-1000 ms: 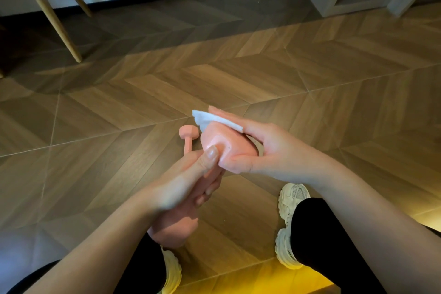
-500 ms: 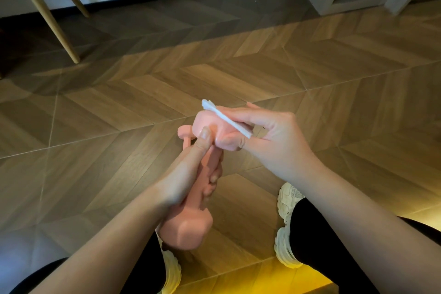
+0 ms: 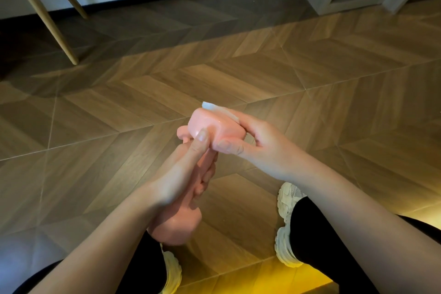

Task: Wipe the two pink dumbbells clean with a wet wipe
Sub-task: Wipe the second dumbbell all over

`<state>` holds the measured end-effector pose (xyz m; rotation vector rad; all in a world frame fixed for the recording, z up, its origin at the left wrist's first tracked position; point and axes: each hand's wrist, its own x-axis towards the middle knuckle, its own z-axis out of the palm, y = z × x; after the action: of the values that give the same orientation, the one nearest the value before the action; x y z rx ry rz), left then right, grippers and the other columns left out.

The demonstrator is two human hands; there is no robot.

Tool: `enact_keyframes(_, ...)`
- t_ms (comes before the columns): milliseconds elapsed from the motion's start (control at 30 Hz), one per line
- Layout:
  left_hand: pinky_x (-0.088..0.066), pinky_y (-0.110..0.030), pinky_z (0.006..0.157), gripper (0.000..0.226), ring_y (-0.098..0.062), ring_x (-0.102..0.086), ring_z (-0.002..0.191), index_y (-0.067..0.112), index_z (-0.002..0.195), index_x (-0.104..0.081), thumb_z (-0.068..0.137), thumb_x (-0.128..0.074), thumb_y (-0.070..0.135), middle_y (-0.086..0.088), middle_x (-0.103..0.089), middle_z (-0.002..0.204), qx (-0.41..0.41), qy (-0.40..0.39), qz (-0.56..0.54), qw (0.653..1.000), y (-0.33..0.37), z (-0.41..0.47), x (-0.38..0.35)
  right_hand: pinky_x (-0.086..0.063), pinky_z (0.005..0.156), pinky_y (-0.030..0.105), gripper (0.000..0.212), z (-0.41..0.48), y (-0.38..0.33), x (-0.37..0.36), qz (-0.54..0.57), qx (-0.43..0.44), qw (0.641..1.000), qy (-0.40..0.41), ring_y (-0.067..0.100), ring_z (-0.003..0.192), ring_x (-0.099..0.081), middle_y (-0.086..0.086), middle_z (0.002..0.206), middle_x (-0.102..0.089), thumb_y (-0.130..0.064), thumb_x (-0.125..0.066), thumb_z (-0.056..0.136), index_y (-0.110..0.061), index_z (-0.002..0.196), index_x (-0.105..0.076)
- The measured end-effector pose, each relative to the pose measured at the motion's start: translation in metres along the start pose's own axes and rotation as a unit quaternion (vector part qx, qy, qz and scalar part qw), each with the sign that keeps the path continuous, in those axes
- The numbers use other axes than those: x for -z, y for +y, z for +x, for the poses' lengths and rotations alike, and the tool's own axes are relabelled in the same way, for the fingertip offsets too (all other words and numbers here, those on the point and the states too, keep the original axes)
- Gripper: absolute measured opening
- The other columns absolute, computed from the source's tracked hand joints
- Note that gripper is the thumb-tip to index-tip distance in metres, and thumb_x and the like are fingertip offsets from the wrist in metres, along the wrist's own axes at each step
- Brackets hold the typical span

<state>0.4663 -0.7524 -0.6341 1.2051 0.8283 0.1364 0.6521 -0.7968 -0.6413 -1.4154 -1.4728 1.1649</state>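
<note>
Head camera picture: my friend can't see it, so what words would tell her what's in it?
A person's left hand grips a pink dumbbell by its handle while the right hand presses a white wipe against its top end. Underneath is a wooden floor, and a bit of a second pink dumbbell peeks out behind.

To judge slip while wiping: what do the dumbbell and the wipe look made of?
The dumbbell has a smooth pink coating, likely vinyl or rubber. It looks satin, with small wet glints on its upper head, and its core is hidden. The wipe is a thin white sheet, slightly see-through where it lies over that head. It is probably damp nonwoven fabric, but the texture is too fine to tell.
</note>
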Motion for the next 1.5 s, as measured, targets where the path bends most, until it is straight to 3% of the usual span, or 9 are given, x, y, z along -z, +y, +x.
enact_keyframes(167, -0.022, -0.033, 0.049, 0.082, -0.015, -0.034, 0.046, 0.005, 0.089, -0.054, 0.074, -0.039, 0.084, -0.011, -0.041, 0.065, -0.04, 0.059, 0.017, 0.997, -0.005, 0.002, 0.005, -0.039, 0.102, 0.014, 0.046, -0.001, -0.004, -0.006, 0.039, 0.069, 0.994, 0.076, -0.002, 0.127, -0.053, -0.024, 0.132, -0.061, -0.036, -0.075, 0.084, -0.037, 0.128, -0.063)
enact_keyframes(333, -0.025, -0.029, 0.045, 0.069, -0.015, -0.033, 0.045, 0.017, 0.07, -0.053, 0.07, -0.04, 0.085, -0.013, -0.039, 0.067, -0.036, 0.058, -0.044, 0.997, -0.002, 0.005, 0.002, -0.05, 0.08, 0.018, 0.032, 0.001, -0.005, -0.012, 0.005, 0.065, 0.972, 0.228, 0.004, 0.093, -0.068, -0.015, 0.097, -0.075, -0.04, -0.088, 0.067, -0.028, 0.095, -0.076)
enact_keyframes(667, -0.027, -0.044, 0.067, 0.079, -0.025, -0.037, 0.069, 0.0, 0.093, -0.053, 0.07, -0.06, 0.075, -0.009, -0.045, 0.075, -0.068, 0.011, 0.07, 0.995, -0.001, 0.006, 0.018, -0.045, 0.1, 0.024, 0.076, 0.006, 0.0, 0.015, 0.05, -0.02, 0.996, -0.071, 0.006, 0.128, -0.053, -0.016, 0.139, -0.055, -0.025, -0.086, 0.073, -0.032, 0.14, -0.051)
enact_keyframes(800, -0.038, -0.034, 0.06, 0.081, -0.02, -0.044, 0.057, 0.003, 0.089, -0.058, 0.066, -0.059, 0.08, -0.012, -0.051, 0.072, -0.064, -0.013, 0.207, 0.976, 0.005, 0.014, 0.036, -0.047, 0.09, 0.018, 0.08, 0.007, 0.005, 0.008, 0.038, -0.034, 0.997, -0.062, -0.004, 0.117, -0.057, -0.032, 0.124, -0.058, -0.02, -0.089, 0.07, -0.036, 0.136, -0.048)
enact_keyframes(1000, -0.049, -0.028, 0.055, 0.087, -0.019, -0.059, 0.055, 0.002, 0.095, -0.065, 0.073, -0.042, 0.082, -0.007, -0.065, 0.068, 0.012, 0.024, 0.276, 0.961, -0.01, 0.026, 0.05, -0.058, 0.077, 0.026, 0.051, 0.007, 0.028, -0.021, 0.194, -0.2, 0.96, -0.004, 0.011, 0.1, -0.071, -0.009, 0.106, -0.075, -0.011, -0.084, 0.076, -0.026, 0.118, -0.061)
enact_keyframes(1133, -0.048, -0.031, 0.067, 0.06, -0.021, -0.064, 0.074, 0.011, 0.088, -0.063, 0.094, -0.041, 0.066, -0.003, -0.067, 0.08, -0.006, 0.156, 0.404, 0.901, -0.022, 0.03, 0.052, -0.059, 0.063, 0.027, 0.021, 0.001, 0.036, -0.036, 0.282, -0.29, 0.914, 0.01, 0.013, 0.075, -0.073, -0.002, 0.089, -0.078, -0.018, -0.074, 0.086, -0.025, 0.104, -0.067)
enact_keyframes(1200, -0.041, -0.02, 0.054, 0.039, -0.005, -0.057, 0.066, 0.018, 0.081, -0.06, 0.096, -0.05, 0.052, 0.005, -0.062, 0.073, -0.099, 0.264, 0.429, 0.858, -0.022, 0.027, 0.052, -0.058, 0.061, 0.025, 0.013, 0.002, 0.038, -0.037, 0.293, -0.309, 0.904, 0.036, 0.013, 0.07, -0.07, 0.001, 0.087, -0.076, -0.021, -0.072, 0.087, -0.024, 0.1, -0.07)
enact_keyframes(1300, -0.041, -0.024, 0.047, 0.039, -0.005, -0.053, 0.042, 0.018, 0.068, -0.06, 0.096, -0.051, 0.043, 0.0, -0.064, 0.059, -0.124, 0.287, 0.31, 0.898, -0.018, 0.019, 0.049, -0.054, 0.062, 0.027, 0.011, 0.007, 0.038, -0.034, 0.292, -0.312, 0.899, 0.094, 0.015, 0.07, -0.069, 0.001, 0.087, -0.075, -0.022, -0.074, 0.086, -0.025, 0.095, -0.07)
enact_keyframes(1500, -0.041, -0.025, 0.056, 0.057, -0.015, -0.063, 0.068, 0.012, 0.101, -0.066, 0.093, -0.045, 0.064, -0.003, -0.074, 0.088, 0.13, 0.189, 0.115, 0.967, -0.011, 0.022, 0.028, -0.057, 0.055, 0.028, 0.02, 0.02, 0.025, -0.024, 0.359, -0.256, 0.885, 0.154, 0.018, 0.066, -0.07, 0.003, 0.082, -0.075, -0.021, -0.071, 0.087, -0.017, 0.106, -0.068)
